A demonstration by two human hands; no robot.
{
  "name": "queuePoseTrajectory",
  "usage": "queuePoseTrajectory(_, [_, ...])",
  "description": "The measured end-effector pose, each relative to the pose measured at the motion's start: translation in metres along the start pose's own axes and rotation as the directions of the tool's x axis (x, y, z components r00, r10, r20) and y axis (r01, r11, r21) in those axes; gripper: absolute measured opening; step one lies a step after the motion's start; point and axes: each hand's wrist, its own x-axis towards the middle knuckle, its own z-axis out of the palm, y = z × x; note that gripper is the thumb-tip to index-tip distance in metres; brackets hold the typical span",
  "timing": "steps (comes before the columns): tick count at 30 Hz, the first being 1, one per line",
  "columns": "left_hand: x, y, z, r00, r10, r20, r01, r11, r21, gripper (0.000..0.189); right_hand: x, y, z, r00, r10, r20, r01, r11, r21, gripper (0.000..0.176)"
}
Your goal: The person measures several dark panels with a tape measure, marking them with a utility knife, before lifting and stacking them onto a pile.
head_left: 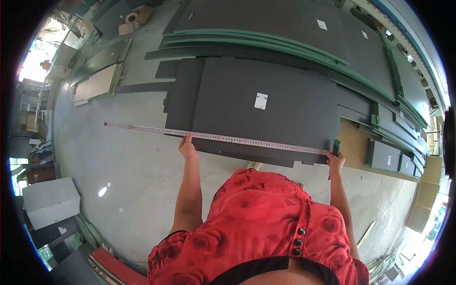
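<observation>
A tape measure (pixel 259 142) is drawn out across a dark grey panel (pixel 266 118), its blade running from the right side to a free end beyond the panel's left edge. My left hand (pixel 188 146) is closed, pinching the blade near the panel's front left corner. At the right edge, my right hand (pixel 336 161) grips the tape measure by its dark green case, fingers wrapped round it. A white label (pixel 261 100) sticks to the panel's face. The panel lies on other dark boards, some jutting out at the left.
Stacks of dark green-edged boards (pixel 266 45) lie behind and to the right. More panels (pixel 97 83) lie at the back left, near a cardboard box with a roll (pixel 132 18). A white box (pixel 51 202) stands at the far left on the grey floor (pixel 128 190).
</observation>
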Motion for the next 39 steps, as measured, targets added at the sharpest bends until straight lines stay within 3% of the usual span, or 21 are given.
queuePoseTrajectory(7, [0.003, -0.007, 0.001, 1.000, -0.024, 0.007, 0.024, 1.000, -0.004, 0.023, -0.002, -0.003, -0.001, 1.000, 0.009, 0.009, -0.009, 1.000, -0.004, 0.012])
queuePoseTrajectory(13, [0.001, -0.008, 0.003, 0.997, 0.070, 0.042, -0.071, 0.997, 0.028, 0.024, 0.004, 0.005, 0.000, 1.000, 0.018, 0.013, -0.018, 1.000, 0.026, 0.012])
queuePoseTrajectory(18, [0.005, -0.015, 0.011, 0.992, 0.124, -0.040, -0.128, 0.984, -0.123, 0.014, 0.005, 0.011, 0.000, 0.999, -0.032, 0.033, 0.031, 0.999, 0.029, 0.012])
queuePoseTrajectory(23, [-0.005, -0.011, 0.014, 0.980, 0.200, -0.005, -0.198, 0.966, -0.164, 0.012, 0.004, 0.003, -0.005, 0.997, -0.009, 0.074, 0.004, 0.998, 0.067, 0.013])
queuePoseTrajectory(25, [-0.003, -0.012, 0.013, 0.980, 0.200, -0.018, -0.201, 0.966, -0.166, 0.011, 0.011, -0.010, -0.017, 0.978, -0.209, 0.016, 0.206, 0.944, -0.257, 0.012])
queuePoseTrajectory(27, [-0.004, -0.012, 0.014, 0.975, 0.217, -0.040, -0.220, 0.969, -0.113, 0.011, 0.012, -0.040, -0.024, 0.970, -0.243, 0.009, 0.237, 0.937, -0.256, 0.013])
queuePoseTrajectory(29, [-0.007, -0.009, 0.014, 0.975, 0.214, -0.058, -0.220, 0.970, -0.107, 0.013, -0.002, -0.089, -0.017, 0.983, -0.160, 0.089, 0.140, 0.970, 0.198, 0.017])
queuePoseTrajectory(30, [-0.008, -0.009, 0.015, 0.975, 0.211, -0.067, -0.217, 0.972, -0.094, 0.014, -0.008, -0.109, -0.005, 0.981, -0.170, 0.095, 0.149, 0.969, 0.196, 0.017])
queuePoseTrajectory(32, [-0.003, -0.014, 0.014, 0.975, 0.212, -0.066, -0.219, 0.968, -0.123, 0.015, -0.025, -0.145, 0.032, 0.945, -0.198, 0.262, 0.040, 0.861, 0.507, 0.031])
queuePoseTrajectory(34, [-0.002, -0.016, 0.014, 0.975, 0.213, -0.067, -0.220, 0.963, -0.154, 0.017, -0.039, -0.160, 0.077, 0.885, -0.257, 0.388, 0.027, 0.861, 0.507, 0.051])
queuePoseTrajectory(36, [-0.003, -0.016, 0.012, 0.969, 0.246, -0.035, -0.248, 0.962, -0.114, 0.017, -0.068, -0.177, 0.115, 0.749, -0.168, 0.641, -0.141, 0.904, 0.403, 0.062])
queuePoseTrajectory(39, [-0.001, -0.020, 0.010, 0.970, 0.239, -0.047, -0.243, 0.966, -0.090, 0.017, -0.109, -0.188, 0.171, 0.522, -0.027, 0.853, -0.374, 0.891, 0.257, 0.063])
